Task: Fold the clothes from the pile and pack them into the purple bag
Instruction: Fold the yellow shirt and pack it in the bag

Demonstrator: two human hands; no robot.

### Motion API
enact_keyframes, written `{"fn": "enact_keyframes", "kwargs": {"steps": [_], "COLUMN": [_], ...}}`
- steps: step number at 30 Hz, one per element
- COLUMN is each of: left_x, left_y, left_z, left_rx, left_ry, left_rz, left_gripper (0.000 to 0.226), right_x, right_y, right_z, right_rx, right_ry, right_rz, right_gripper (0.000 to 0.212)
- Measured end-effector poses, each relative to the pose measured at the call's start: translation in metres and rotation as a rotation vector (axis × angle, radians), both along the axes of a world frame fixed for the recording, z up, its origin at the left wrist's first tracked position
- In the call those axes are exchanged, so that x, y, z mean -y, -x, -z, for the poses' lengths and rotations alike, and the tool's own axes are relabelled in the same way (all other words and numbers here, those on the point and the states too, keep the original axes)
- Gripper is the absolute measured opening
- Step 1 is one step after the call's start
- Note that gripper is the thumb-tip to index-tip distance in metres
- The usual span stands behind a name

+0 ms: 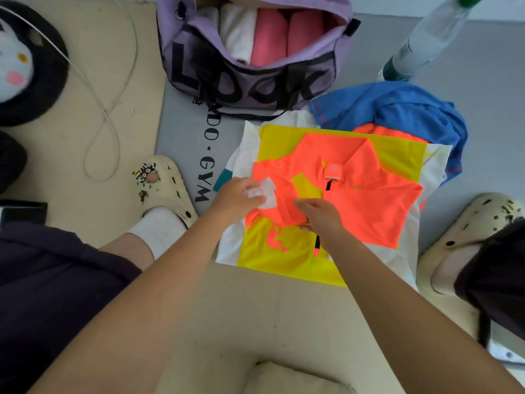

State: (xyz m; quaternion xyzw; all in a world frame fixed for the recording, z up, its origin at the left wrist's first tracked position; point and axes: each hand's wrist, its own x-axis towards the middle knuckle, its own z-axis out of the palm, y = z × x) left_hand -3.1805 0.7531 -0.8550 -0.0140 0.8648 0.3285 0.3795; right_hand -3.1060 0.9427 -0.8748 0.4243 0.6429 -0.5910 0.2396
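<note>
A neon orange, yellow and white shirt (369, 200) lies spread on the floor in front of me, partly folded. My left hand (238, 197) pinches a white sleeve end at the shirt's left side. My right hand (321, 214) grips a folded orange edge near the shirt's middle. Behind it stands the open purple bag (255, 81), holding rolled pink and white clothes. A blue garment (397, 109) lies crumpled at the back right, over an orange one.
A clear water bottle (426, 44) stands at the far right. A grey gym mat (181, 132) lies under the bag. A white cable (108, 115) loops on the left. My feet in cream clogs (167, 186) flank the shirt.
</note>
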Motion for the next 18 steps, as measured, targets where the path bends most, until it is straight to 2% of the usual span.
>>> {"fn": "enact_keyframes", "kwargs": {"steps": [2, 4, 7, 9, 11, 13, 15, 16, 17, 18], "left_x": [0.0, -0.001, -0.001, 0.002, 0.005, 0.007, 0.007, 0.007, 0.007, 0.007], "left_y": [-0.012, -0.019, -0.018, -0.01, -0.001, 0.009, 0.014, 0.016, 0.015, 0.012], "left_z": [0.007, 0.015, 0.018, 0.014, 0.004, -0.011, -0.022, -0.022, -0.02, -0.015], "left_rx": [-0.027, -0.088, -0.22, -0.267, -0.107, 0.276, 0.61, 0.658, 0.619, 0.502], "left_ry": [0.029, 0.088, 0.183, 0.159, 0.008, -0.137, -0.138, -0.112, -0.07, -0.016], "left_rz": [0.078, 0.063, 0.057, 0.055, 0.073, 0.196, 0.328, 0.352, 0.342, 0.301], "left_gripper": [0.053, 0.053, 0.021, 0.02, 0.026, 0.026, 0.034, 0.039, 0.04, 0.039], "right_x": [-0.002, -0.004, -0.01, -0.015, -0.018, -0.021, -0.024, -0.025, -0.027, -0.029], "right_y": [0.002, 0.005, 0.01, 0.013, 0.016, 0.019, 0.022, 0.023, 0.023, 0.024], "right_z": [0.002, 0.004, 0.005, 0.006, 0.006, 0.006, 0.007, 0.007, 0.007, 0.007], "right_rx": [0.009, 0.008, -0.027, -0.05, -0.066, -0.092, -0.13, -0.143, -0.148, -0.144], "right_ry": [-0.069, -0.116, -0.159, -0.182, -0.19, -0.209, -0.218, -0.217, -0.224, -0.241], "right_rz": [-0.094, -0.155, -0.185, -0.179, -0.165, -0.164, -0.149, -0.138, -0.135, -0.144], "right_gripper": [0.012, 0.004, 0.005, 0.006, 0.006, 0.005, 0.004, 0.005, 0.006, 0.008]}}
